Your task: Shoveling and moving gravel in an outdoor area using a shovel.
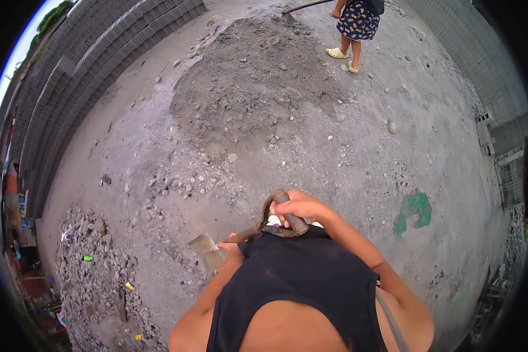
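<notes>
A shovel slants in front of my body, its worn D-shaped handle [283,214] close to my chest. My right hand [299,206] wraps around the grip of that handle. Lower down, my left hand [232,251] is closed around the shaft, partly hidden by my dark top. The pale metal shovel blade [205,249] shows just beyond my left hand, near the ground; I cannot tell whether it touches. Ahead lies a broad heap of damp grey sand or mix [255,76], with small stones along its near side.
Another person [358,26] stands at the far right of the heap with a long-handled tool [308,6]. Stacked grey blocks [100,64] line the left, and more blocks [469,47] the right. A gravel pile [100,276] sits at lower left, a green patch [413,211] at right.
</notes>
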Motion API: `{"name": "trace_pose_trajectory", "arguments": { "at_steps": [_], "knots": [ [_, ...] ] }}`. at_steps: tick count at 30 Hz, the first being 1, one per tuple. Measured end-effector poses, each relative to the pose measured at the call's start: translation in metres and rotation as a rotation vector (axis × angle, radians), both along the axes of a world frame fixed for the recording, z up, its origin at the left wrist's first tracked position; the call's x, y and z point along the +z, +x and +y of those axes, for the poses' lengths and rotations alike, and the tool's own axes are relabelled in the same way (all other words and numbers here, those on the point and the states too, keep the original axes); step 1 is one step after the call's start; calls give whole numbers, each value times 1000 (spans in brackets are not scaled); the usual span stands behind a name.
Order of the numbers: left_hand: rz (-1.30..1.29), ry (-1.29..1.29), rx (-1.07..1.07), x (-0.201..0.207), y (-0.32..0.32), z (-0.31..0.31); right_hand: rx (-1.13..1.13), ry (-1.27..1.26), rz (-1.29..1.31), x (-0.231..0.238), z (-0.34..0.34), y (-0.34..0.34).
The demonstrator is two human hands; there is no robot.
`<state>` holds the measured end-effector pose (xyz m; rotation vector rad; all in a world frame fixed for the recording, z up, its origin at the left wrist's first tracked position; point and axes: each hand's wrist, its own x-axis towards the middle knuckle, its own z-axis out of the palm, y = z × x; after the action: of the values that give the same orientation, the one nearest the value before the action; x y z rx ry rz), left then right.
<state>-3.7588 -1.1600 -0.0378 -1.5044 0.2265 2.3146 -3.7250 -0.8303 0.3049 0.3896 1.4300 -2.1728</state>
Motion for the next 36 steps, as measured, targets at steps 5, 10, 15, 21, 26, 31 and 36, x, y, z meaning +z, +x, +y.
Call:
{"name": "trace_pose_trajectory", "arguments": {
  "at_steps": [5,10,15,21,26,31,36],
  "knots": [
    [-46,-97,120,-11,2,1,67,674,-57,-13,25,-6],
    [-60,-187,232,-1,-7,6,-246,1330,-80,-73,38,-6],
    [-63,-264,373,10,-19,15,-247,1253,-96,-95,59,7],
    [-35,-236,362,52,-36,30,-386,972,-67,-139,80,39],
    [-43,-241,299,32,-30,13,-495,680,-116,-160,82,65],
    [66,-200,155,8,-10,4,-582,1064,35,-168,81,98],
    [230,-81,212,-6,-12,-1,-545,1059,28,-165,82,104]
  ]
}}
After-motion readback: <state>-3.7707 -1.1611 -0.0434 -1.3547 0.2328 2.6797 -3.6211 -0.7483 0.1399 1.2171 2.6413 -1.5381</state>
